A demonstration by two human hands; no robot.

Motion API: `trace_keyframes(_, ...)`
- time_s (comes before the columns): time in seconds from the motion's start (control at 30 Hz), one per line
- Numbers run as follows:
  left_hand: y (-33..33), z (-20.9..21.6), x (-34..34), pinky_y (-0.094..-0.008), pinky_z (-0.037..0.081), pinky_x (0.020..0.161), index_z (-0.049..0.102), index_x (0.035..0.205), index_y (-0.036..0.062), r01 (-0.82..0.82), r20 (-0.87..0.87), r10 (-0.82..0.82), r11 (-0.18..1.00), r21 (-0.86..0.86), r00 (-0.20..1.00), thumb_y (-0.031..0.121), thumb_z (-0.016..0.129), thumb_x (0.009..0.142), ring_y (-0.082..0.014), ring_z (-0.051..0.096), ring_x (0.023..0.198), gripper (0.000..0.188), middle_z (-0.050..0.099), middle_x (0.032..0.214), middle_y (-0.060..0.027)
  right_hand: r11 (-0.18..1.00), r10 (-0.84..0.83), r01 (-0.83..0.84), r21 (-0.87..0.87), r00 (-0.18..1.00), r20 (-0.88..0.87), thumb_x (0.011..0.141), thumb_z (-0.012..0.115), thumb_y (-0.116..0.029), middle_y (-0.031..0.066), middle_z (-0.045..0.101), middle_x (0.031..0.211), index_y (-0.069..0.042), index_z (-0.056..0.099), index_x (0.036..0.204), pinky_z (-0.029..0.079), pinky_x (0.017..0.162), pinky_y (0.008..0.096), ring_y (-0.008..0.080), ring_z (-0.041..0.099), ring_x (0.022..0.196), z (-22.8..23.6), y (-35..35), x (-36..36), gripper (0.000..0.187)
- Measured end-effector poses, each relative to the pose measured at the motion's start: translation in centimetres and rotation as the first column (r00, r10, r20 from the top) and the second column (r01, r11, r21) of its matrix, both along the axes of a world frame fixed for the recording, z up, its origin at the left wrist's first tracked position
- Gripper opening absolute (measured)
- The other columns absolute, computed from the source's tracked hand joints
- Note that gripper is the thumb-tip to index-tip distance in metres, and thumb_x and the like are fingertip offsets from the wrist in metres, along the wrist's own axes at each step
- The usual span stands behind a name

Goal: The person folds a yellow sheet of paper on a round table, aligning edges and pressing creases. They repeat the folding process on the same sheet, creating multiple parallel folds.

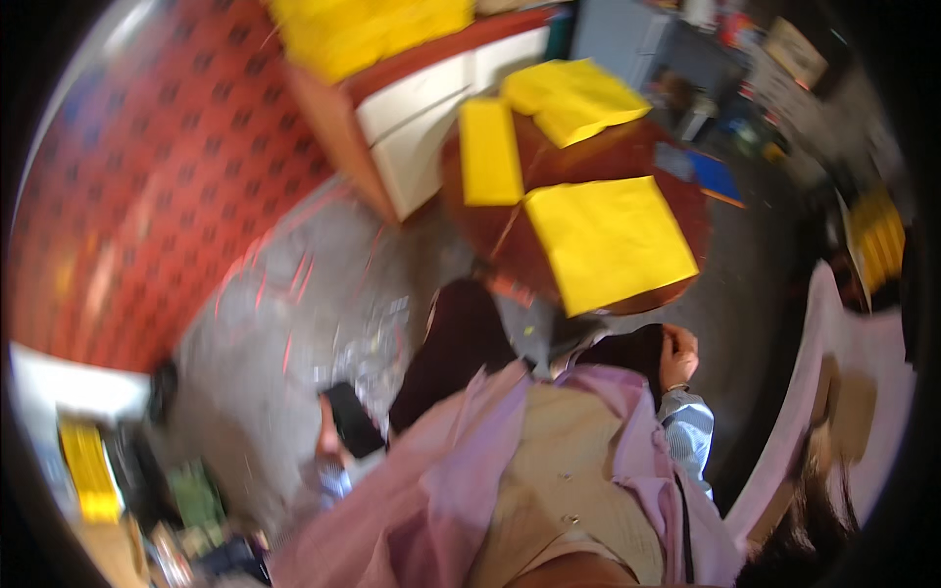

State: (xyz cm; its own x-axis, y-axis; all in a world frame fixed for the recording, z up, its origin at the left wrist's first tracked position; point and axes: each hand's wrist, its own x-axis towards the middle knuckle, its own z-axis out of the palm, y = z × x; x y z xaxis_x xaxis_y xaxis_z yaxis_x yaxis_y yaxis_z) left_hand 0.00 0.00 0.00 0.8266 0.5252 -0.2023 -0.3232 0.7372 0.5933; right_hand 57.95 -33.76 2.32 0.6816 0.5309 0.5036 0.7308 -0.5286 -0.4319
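Left hand (328,431) grips a flat black object (353,419), fingers curled along its edge; the right hand (678,355), half-open and apparently empty, rests on a knee (632,351). Ahead of it, three yellow sheets (613,243) lie spread on a round table (542,162), untouched; whether they are finished cannot be told.

Apparent workroom: yellow sheets (613,240), round table (480,230)

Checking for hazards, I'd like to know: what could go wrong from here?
The flat black object in the left hand might drop to the floor, since it's held out beside the left leg. The near yellow sheet, reaching the edge of the round table, could slide off if bumped.
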Motion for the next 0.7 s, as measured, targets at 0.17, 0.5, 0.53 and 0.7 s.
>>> trace_keyframes(0.17, -5.7, -0.3, -3.7, -0.05, 0.058, 0.097, 0.052, 0.151, 0.0195, -0.288, -0.126, 0.263, 0.921, -0.262, 0.957, 0.081, 0.047, 0.094, -0.032, 0.07, 0.108, 0.084, 0.07, 0.125, -0.01, 0.998, 0.019, -0.015, 0.061, 0.998, -0.061, 0.099, 0.071, -0.011, 0.0079, 0.077, 0.106, -0.011, 0.079, 0.111, 0.058, 0.081, 0.0376, 0.0245, 0.072, 0.094, -1.8, -0.7, 2.4, 0.015)
trace_keyframes(0.5, -6.6, 1.7, -1.9, -0.0494, 0.059, 0.095, 0.042, 0.159, 0.0187, -0.21, -0.153, 0.185, 0.964, -0.165, 0.971, 0.091, 0.044, 0.084, -0.0336, 0.068, 0.113, 0.105, 0.067, 0.131, -0.0121, 0.933, -0.311, 0.323, -0.161, 0.946, 0.091, 0.083, 0.084, -0.047, 0.0107, 0.077, 0.103, -0.014, 0.08, 0.104, 0.059, 0.077, 0.0445, 0.0299, 0.075, 0.085, -4.2, -2.3, 5.6, 0.04)
trace_keyframes(0.53, -6.7, 1.7, -1.9, -0.0494, 0.059, 0.095, 0.042, 0.159, 0.0187, -0.214, -0.161, 0.185, 0.96, -0.18, 0.969, 0.092, 0.044, 0.083, -0.0338, 0.068, 0.113, 0.105, 0.067, 0.132, -0.0122, 0.941, -0.298, 0.306, -0.144, 0.952, 0.074, 0.083, 0.084, -0.047, 0.0106, 0.077, 0.103, -0.014, 0.08, 0.104, 0.059, 0.077, 0.0444, 0.0299, 0.074, 0.085, -4.1, -2.2, 5.5, 0.039)
trace_keyframes(0.7, -6.8, 1.8, -2.0, -0.0474, 0.061, 0.091, 0.049, 0.153, 0.0154, -0.238, -0.216, 0.19, 0.945, -0.224, 0.958, 0.093, 0.047, 0.081, -0.0306, 0.071, 0.11, 0.106, 0.068, 0.132, -0.0138, 0.993, -0.115, 0.115, 0.006, 0.992, -0.051, 0.084, 0.085, -0.046, 0.0105, 0.078, 0.102, -0.014, 0.08, 0.104, 0.059, 0.077, 0.044, 0.0297, 0.074, 0.086, -3.6, -1.9, 4.6, 0.038)
